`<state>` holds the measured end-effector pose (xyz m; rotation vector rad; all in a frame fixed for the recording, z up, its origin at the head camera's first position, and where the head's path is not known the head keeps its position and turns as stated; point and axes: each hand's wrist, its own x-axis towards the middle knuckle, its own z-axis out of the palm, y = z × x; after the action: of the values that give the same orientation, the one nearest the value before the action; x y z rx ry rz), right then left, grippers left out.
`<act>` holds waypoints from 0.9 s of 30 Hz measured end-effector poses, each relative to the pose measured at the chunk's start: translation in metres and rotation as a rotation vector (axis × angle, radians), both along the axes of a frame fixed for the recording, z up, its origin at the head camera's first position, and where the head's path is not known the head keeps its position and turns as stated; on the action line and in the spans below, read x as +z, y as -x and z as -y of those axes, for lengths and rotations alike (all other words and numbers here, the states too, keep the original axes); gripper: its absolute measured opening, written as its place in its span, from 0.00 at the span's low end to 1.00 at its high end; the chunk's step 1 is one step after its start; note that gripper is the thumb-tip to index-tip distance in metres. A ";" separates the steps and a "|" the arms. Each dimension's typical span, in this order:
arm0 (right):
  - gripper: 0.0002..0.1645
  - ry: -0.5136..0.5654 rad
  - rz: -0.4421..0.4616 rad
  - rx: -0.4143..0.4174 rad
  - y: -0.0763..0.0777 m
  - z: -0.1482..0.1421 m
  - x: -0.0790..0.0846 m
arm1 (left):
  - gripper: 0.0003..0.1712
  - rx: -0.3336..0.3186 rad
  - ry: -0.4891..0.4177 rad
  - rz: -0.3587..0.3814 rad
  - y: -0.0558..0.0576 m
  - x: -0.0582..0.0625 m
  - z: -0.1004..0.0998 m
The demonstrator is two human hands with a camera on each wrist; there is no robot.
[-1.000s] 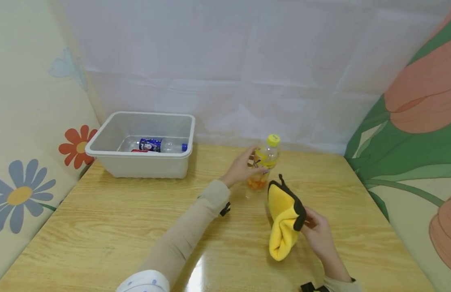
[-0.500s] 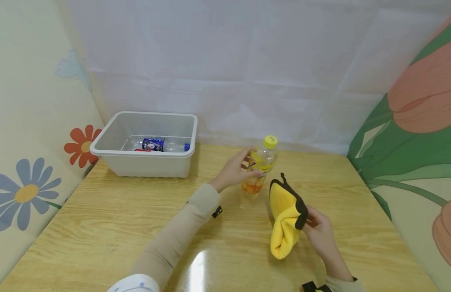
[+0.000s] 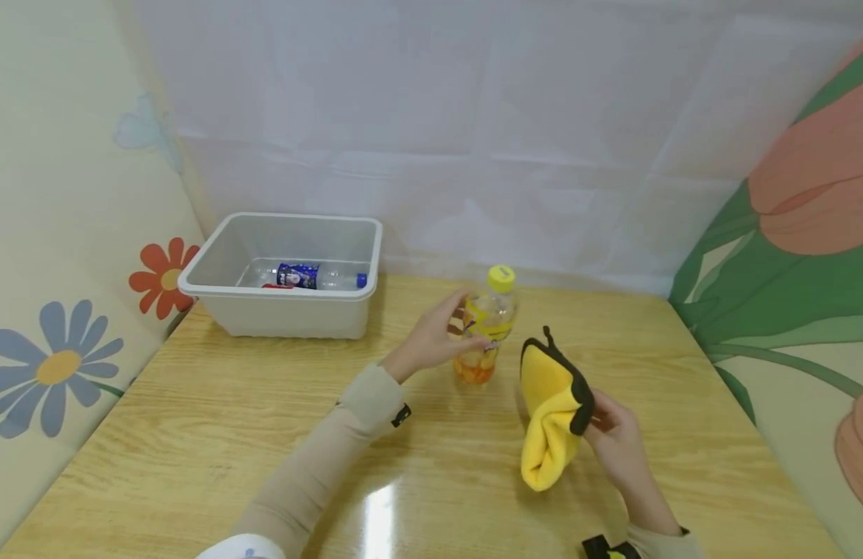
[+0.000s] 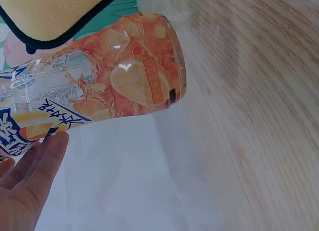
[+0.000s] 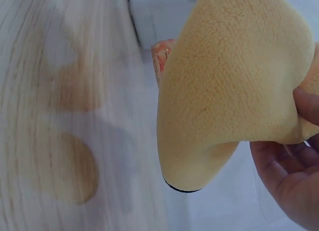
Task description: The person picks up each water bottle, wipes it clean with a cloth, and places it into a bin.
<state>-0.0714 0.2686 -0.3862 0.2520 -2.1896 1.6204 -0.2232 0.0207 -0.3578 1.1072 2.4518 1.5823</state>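
Note:
A clear plastic bottle point(image 3: 488, 322) with a yellow cap and a yellow-and-orange label is gripped by my left hand point(image 3: 431, 338), thumb on the near side and fingers behind. It leans slightly right at the top. Whether its base touches the table I cannot tell. In the left wrist view, the fingertips point(image 4: 56, 143) lie against the label. My right hand point(image 3: 616, 439) pinches a yellow cloth point(image 3: 550, 411) with black edging by its right side, and the cloth hangs folded over the table. In the right wrist view, the fleecy cloth point(image 5: 234, 76) hides most of the bottle.
A white plastic bin point(image 3: 291, 314) stands at the back left of the wooden table point(image 3: 214, 435). Inside lie a clear bottle point(image 3: 298, 276) with a blue label and cap and a small red thing point(image 3: 277, 286). White sheeting point(image 3: 543, 116) hangs behind the table.
My left hand has carried the bottle left and nearer to me. The right hand and cloth stay almost where they were, and the whole head view has shifted slightly.

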 end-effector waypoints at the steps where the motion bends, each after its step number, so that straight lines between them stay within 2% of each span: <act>1: 0.34 0.015 -0.004 0.006 0.001 0.000 0.000 | 0.41 0.002 0.001 0.004 -0.001 0.000 0.002; 3: 0.34 0.040 -0.010 0.016 0.002 0.000 0.001 | 0.41 0.006 -0.005 0.016 -0.004 0.001 0.005; 8: 0.34 0.013 -0.013 -0.015 0.005 0.001 0.005 | 0.42 0.010 -0.029 0.050 -0.012 0.003 0.013; 15: 0.22 -0.084 0.018 -0.084 0.010 0.006 0.014 | 0.40 -0.027 -0.027 0.049 -0.023 0.006 0.022; 21: 0.19 -0.113 0.018 -0.109 0.019 0.013 0.024 | 0.40 -0.040 -0.005 0.048 -0.031 0.005 0.029; 27: 0.19 -0.077 -0.055 -0.090 0.030 0.021 0.034 | 0.40 -0.058 0.006 0.055 -0.036 0.001 0.036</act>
<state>-0.1014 0.2472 -0.3524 0.2133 -2.1919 1.4664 -0.1868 -0.0151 -0.3570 1.1073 2.3660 1.5668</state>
